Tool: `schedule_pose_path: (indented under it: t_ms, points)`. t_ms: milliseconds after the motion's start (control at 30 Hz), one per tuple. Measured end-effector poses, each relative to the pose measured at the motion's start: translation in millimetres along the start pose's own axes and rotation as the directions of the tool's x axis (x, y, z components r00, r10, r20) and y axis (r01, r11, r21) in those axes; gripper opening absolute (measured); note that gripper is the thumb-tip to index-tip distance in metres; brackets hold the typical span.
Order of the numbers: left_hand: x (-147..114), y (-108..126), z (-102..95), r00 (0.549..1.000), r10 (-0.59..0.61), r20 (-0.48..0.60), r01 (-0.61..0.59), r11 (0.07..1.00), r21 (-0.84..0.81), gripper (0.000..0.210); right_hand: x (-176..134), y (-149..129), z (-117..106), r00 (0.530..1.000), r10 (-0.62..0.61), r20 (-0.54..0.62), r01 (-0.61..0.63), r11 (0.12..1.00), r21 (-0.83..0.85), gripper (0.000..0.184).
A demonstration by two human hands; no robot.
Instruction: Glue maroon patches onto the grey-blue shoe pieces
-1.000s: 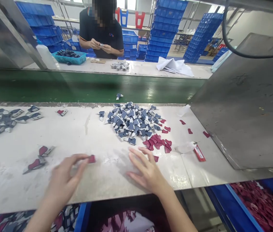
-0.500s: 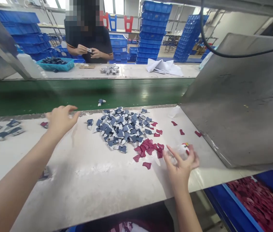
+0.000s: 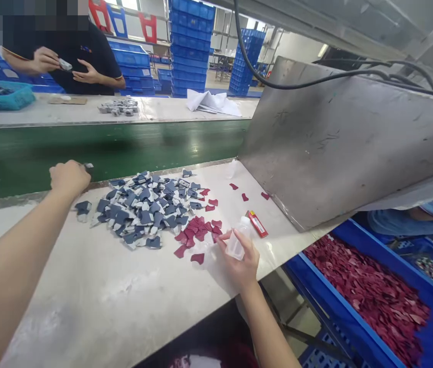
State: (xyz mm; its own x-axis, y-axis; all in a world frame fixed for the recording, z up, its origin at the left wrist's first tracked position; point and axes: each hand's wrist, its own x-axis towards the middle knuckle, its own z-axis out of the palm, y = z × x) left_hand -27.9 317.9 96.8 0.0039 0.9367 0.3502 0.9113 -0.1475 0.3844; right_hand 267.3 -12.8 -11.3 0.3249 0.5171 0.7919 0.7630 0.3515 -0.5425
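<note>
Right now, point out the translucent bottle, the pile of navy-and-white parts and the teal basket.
Translucent bottle [image 3: 235, 249]: head view, its body.
Pile of navy-and-white parts [image 3: 150, 205]: head view, its middle.
Teal basket [image 3: 14, 101]: head view, its near wall.

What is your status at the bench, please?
Right hand holding clear bottle. Left hand at small part by green belt, grip unclear. Red item close beside bottle.
</note>
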Motion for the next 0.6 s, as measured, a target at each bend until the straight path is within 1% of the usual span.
schedule_pose_path:
  t_ms: [33, 67, 100, 133, 167, 200, 233, 267, 300, 333, 367, 400, 467, 533, 600]
  points:
    - [-8.4, 0.1, -6.7, 0.999, -0.010, 0.031, 0.009, 0.999, 0.043, 0.030, -1.1, -1.4, -0.7, 1.000, 0.000, -0.013, 0.000, 1.000, 0.015, 0.058]
    - [-22.8, 0.5, -14.4, 0.998, -0.051, 0.045, 0.046, 0.995, 0.090, 0.030, -2.1, -2.7, -1.7, 1.000, 0.014, -0.022, -0.013, 1.000, 0.018, 0.058]
    - [-43.8, 1.1, -22.4, 0.996, -0.072, 0.052, 0.064, 0.990, 0.127, 0.032, -2.9, -3.9, -3.1, 0.999, 0.031, -0.032, -0.031, 0.999, 0.016, 0.056]
    - [-71.0, 1.9, -30.1, 0.995, -0.073, 0.069, 0.063, 0.988, 0.139, 0.033, -3.3, -4.8, -4.9, 0.998, 0.046, -0.046, -0.046, 0.999, 0.009, 0.054]
    - [-103.7, 3.1, -36.5, 0.994, -0.070, 0.081, 0.058, 0.987, 0.147, 0.033, -3.4, -5.7, -6.9, 0.997, 0.055, -0.058, -0.055, 0.998, 0.004, 0.052]
    - [-140.1, 4.7, -40.8, 0.995, -0.011, 0.102, 0.001, 0.995, 0.104, 0.036, -3.3, -6.4, -9.2, 0.996, 0.055, -0.063, -0.055, 0.998, 0.006, 0.050]
    - [-178.0, 7.0, -42.4, 0.990, 0.038, 0.137, -0.041, 0.999, 0.018, 0.038, -2.9, -7.3, -11.4, 0.997, 0.048, -0.056, -0.047, 0.999, 0.017, 0.046]
    - [-215.0, 10.1, -41.2, 0.982, 0.115, 0.146, -0.105, 0.991, -0.079, 0.039, -2.7, -8.5, -13.4, 0.998, 0.040, -0.039, -0.039, 0.999, 0.034, 0.043]
    - [-249.1, 14.0, -37.5, 0.980, 0.171, 0.104, -0.153, 0.975, -0.159, 0.040, -2.9, -10.3, -14.8, 0.999, 0.037, -0.014, -0.036, 0.998, 0.053, 0.041]
    - [-278.6, 18.8, -31.9, 0.971, 0.207, 0.118, -0.178, 0.959, -0.219, 0.039, -3.7, -12.9, -15.5, 0.999, 0.045, 0.010, -0.045, 0.996, 0.077, 0.040]
    - [-302.5, 24.4, -25.4, 0.970, 0.212, 0.120, -0.176, 0.950, -0.256, 0.038, -5.4, -16.5, -15.2, 0.997, 0.067, 0.029, -0.070, 0.992, 0.108, 0.040]
    - [-320.6, 30.4, -18.7, 0.971, 0.202, 0.126, -0.163, 0.949, -0.269, 0.037, -8.0, -21.3, -13.9, 0.993, 0.107, 0.042, -0.112, 0.983, 0.144, 0.040]
    - [-341.1, 41.7, -8.1, 0.979, 0.173, 0.112, -0.137, 0.952, -0.273, 0.036, -15.2, -33.8, -8.4, 0.974, 0.215, 0.077, -0.227, 0.946, 0.230, 0.039]
    - [-346.7, 48.7, -2.8, 0.979, 0.162, 0.120, -0.121, 0.948, -0.295, 0.033, -23.1, -48.4, -0.9, 0.934, 0.324, 0.154, -0.356, 0.884, 0.303, 0.036]
    - [-345.8, 50.0, -1.9, 0.971, 0.184, 0.151, -0.122, 0.928, -0.351, 0.030, -29.0, -61.7, 6.1, 0.882, 0.397, 0.254, -0.464, 0.825, 0.322, 0.032]
